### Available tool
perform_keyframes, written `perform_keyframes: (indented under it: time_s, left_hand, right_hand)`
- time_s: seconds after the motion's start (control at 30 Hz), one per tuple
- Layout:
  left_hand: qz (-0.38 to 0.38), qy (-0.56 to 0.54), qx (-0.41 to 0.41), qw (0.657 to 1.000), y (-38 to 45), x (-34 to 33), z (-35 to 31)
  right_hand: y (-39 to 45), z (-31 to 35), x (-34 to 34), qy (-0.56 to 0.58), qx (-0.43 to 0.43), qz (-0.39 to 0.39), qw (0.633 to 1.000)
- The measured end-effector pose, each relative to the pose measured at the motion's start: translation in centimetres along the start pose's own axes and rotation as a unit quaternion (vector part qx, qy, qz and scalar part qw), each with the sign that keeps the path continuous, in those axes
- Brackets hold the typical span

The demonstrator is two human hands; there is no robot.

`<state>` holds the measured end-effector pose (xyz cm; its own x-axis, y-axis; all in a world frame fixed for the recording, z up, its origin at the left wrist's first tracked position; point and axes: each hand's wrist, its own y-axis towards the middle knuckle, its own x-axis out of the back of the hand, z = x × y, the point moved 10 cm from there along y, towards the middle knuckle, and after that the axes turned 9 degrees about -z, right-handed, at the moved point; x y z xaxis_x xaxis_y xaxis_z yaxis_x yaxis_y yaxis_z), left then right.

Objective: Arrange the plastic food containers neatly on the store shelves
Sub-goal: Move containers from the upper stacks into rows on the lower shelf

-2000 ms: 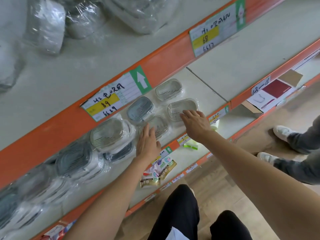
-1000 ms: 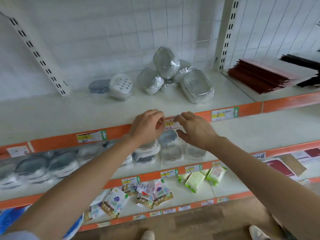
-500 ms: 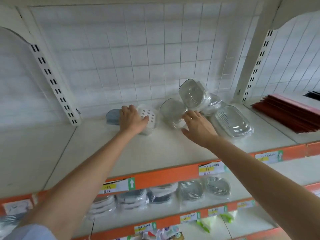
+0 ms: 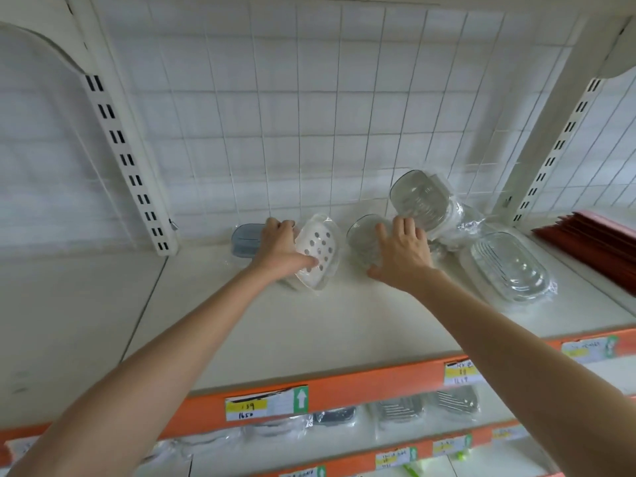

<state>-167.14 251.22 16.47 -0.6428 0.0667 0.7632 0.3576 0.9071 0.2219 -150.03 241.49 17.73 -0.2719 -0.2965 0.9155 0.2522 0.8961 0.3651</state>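
On the upper white shelf (image 4: 309, 332) my left hand (image 4: 280, 251) grips a white perforated container (image 4: 318, 251) wrapped in plastic, tilting it up on its edge. A blue container (image 4: 244, 237) lies just behind that hand. My right hand (image 4: 401, 254) holds a clear grey container (image 4: 363, 241), fingers spread over it. Behind it another clear container (image 4: 418, 199) leans against the wall grid. A clear oval container (image 4: 509, 268) lies flat to the right.
A stack of red sheets (image 4: 592, 246) lies on the shelf at far right. Slotted uprights (image 4: 127, 166) stand at left and right of the bay. The lower shelf holds a row of wrapped containers (image 4: 395, 411) behind the orange price rail (image 4: 361, 383).
My view and both hands rose from the lower shelf to the upper one. My left hand took hold of the white perforated container and tipped it up; my right hand closed onto the clear grey one.
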Motion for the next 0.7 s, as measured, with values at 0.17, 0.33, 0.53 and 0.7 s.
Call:
perform_keyframes:
  time_s: [0.17, 0.33, 0.53, 0.7]
  left_hand:
    - [-0.082, 0.132, -0.181, 0.971, -3.9, 2.9, -2.8]
    - [-0.072, 0.210, -0.327, 0.919, -7.5, 2.7, -5.6]
    - [0.005, 0.138, -0.268, 0.953, -9.1, 0.8, -4.9]
    - [0.131, 0.080, -0.102, 0.983, -7.1, -1.4, -1.1]
  right_hand:
    - [-2.5, 0.3, -2.1, 0.126, 0.020, 0.122, 0.984]
    - [-4.2, 0.7, -2.0, 0.117, 0.038, 0.149, 0.981]
    - [-5.6, 1.0, -1.9, 0.120, 0.004, 0.148, 0.982]
    - [-6.7, 0.9, -1.3, 0.129, -0.017, 0.135, 0.982]
